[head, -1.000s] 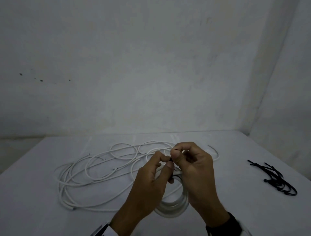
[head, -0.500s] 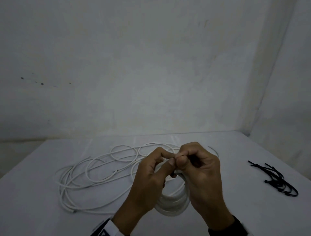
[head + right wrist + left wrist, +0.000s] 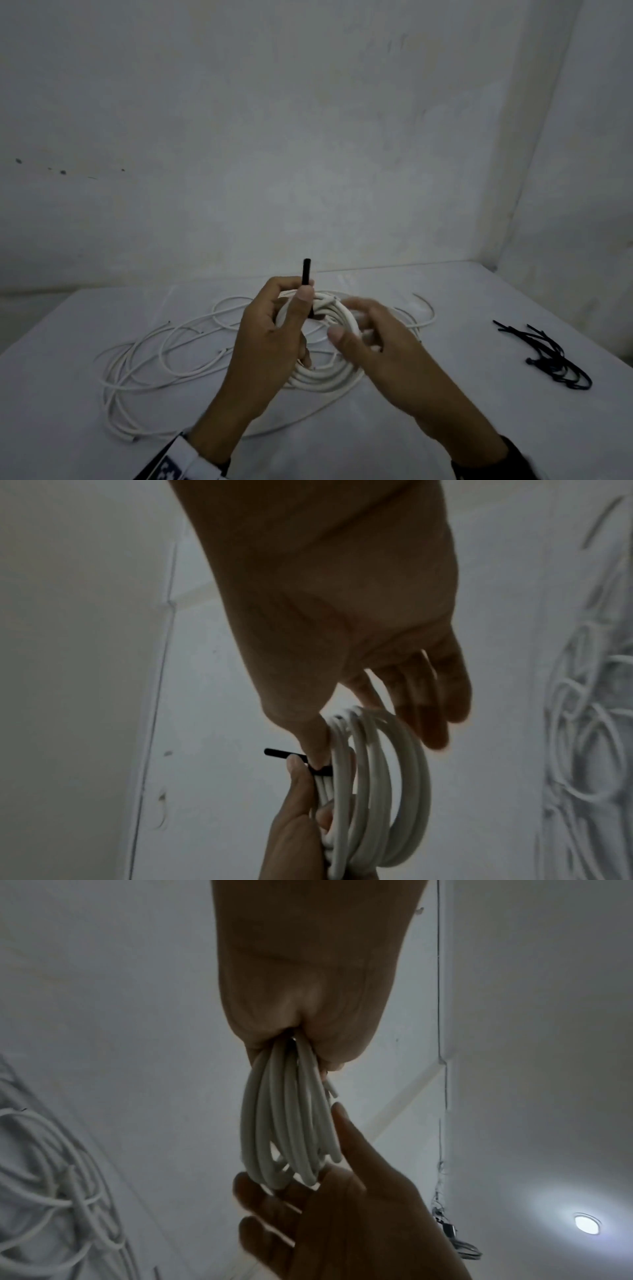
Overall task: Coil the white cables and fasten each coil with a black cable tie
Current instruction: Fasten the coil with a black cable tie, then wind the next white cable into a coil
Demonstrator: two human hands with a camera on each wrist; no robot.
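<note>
Coil (image 3: 329,346): round bundle of smooth white cable, several turns, held up above the table, centre of head view. A black cable tie (image 3: 307,277) wraps the turns at the coil's upper left; its stiff flat tail sticks straight up past the fingertips.

L hand (image 3: 270,339): fingers and thumb curled round the coil at the tie, thumb pressed on the wrap. Grip closed on the coil; left wrist view shows the strands bunched in the fist.

R hand (image 3: 380,346): fingers straight and spread, resting against the coil's right rim, not clamped. Blurred in head view; right wrist view confirms relaxed fingers alongside the turns.

Loose cables (image 3: 164,359): white, tangled in wide loops, flat on the table, centre-left, behind and below the hands.

Spare ties (image 3: 548,356): thin black strips, small heap at right of frame, well apart from the coil.

Table (image 3: 445,394): matte white, plain; far edge meets rough whitewashed walls (image 3: 308,137), corner at upper right. Bare surface lies between hands and spare ties.
</note>
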